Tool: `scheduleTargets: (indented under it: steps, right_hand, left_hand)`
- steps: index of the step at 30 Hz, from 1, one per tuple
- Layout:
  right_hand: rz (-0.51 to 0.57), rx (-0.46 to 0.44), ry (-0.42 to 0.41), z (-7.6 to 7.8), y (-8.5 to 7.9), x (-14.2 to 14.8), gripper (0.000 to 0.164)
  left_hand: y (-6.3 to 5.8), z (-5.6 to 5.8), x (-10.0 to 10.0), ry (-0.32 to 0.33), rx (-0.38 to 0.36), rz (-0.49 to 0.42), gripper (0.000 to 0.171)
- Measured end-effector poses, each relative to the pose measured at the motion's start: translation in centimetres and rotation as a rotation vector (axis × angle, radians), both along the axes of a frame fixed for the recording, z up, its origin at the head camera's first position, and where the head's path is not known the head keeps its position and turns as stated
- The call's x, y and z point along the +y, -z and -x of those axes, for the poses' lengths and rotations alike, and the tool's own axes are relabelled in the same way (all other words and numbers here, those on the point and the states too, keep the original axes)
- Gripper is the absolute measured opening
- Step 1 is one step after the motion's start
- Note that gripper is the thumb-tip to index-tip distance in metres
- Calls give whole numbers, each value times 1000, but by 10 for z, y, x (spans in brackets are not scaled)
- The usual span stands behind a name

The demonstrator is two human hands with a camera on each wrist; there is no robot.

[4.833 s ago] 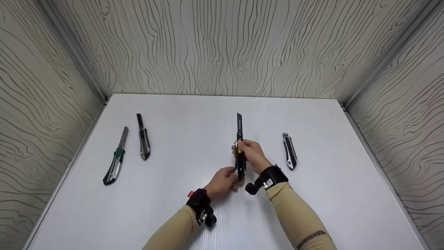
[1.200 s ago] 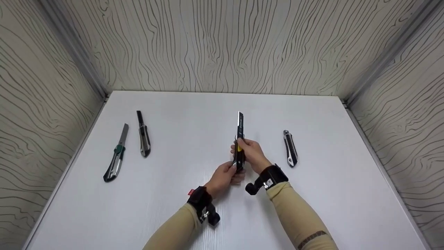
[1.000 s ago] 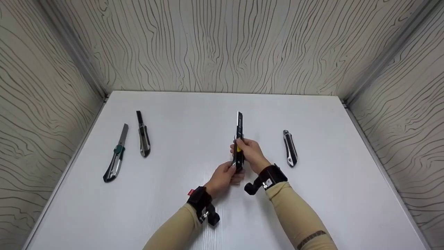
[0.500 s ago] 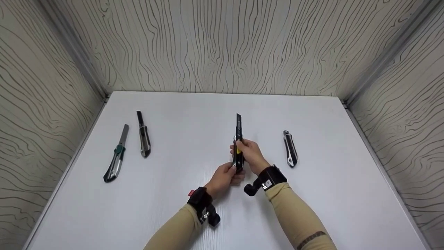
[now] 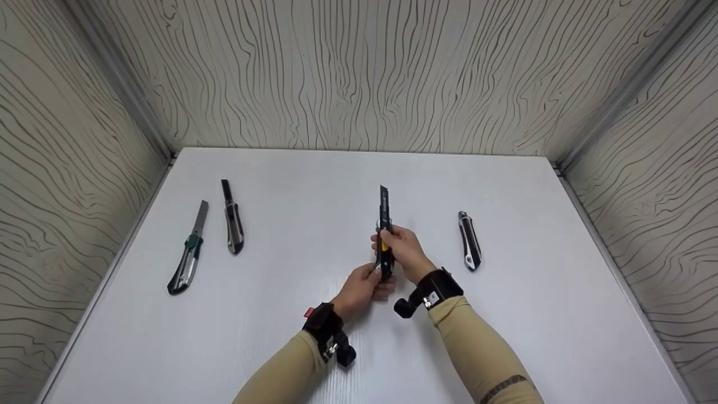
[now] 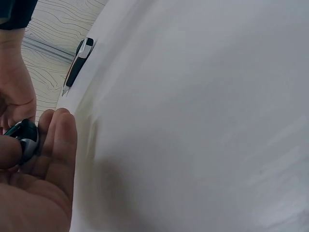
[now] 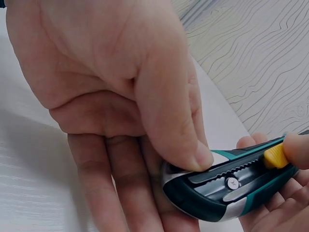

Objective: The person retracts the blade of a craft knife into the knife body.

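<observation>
Blade [image 5: 384, 199] protruding from handle [image 7: 231, 183], right hand [image 5: 407, 249] gripping

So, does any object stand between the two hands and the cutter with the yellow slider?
Nothing visible stands there: the right hand grips the cutter at the yellow slider, and the left hand pinches it at the rear. The nearest other cutter lies apart on the table, to the right.

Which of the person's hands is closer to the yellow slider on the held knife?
Right. The right hand has its thumb against the yellow slider; the left hand grips the held knife farther back, at its rear end.
</observation>
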State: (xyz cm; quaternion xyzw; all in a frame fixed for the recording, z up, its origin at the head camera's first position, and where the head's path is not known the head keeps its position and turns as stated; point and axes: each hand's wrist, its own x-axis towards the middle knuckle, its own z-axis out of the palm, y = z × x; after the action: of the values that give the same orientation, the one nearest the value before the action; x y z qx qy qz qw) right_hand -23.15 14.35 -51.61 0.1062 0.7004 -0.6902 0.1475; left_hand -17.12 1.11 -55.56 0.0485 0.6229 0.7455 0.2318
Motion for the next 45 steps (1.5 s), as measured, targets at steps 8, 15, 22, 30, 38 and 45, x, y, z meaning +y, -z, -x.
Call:
scheduleTargets:
  steps: [8, 15, 22, 30, 38, 45]
  right_hand:
    - [8, 26, 3, 0, 1, -1, 32]
    - [16, 26, -1, 0, 0, -1, 33]
    - [31, 12, -11, 1, -1, 0, 35]
    - [44, 40, -72, -1, 1, 7, 39]
    - [35, 34, -19, -1, -2, 4, 38]
    - [42, 22, -9, -3, -5, 3, 42]
  left_hand:
    - [1, 1, 0, -4, 4, 6, 27]
    - [2, 2, 0, -11, 2, 10, 29]
    - [2, 1, 0, -23, 3, 11, 30]
    - [0, 1, 0, -19, 49, 3, 29]
    - [-1, 1, 0, -70, 72, -8, 33]
    - [2, -2, -1, -87, 38, -27, 39]
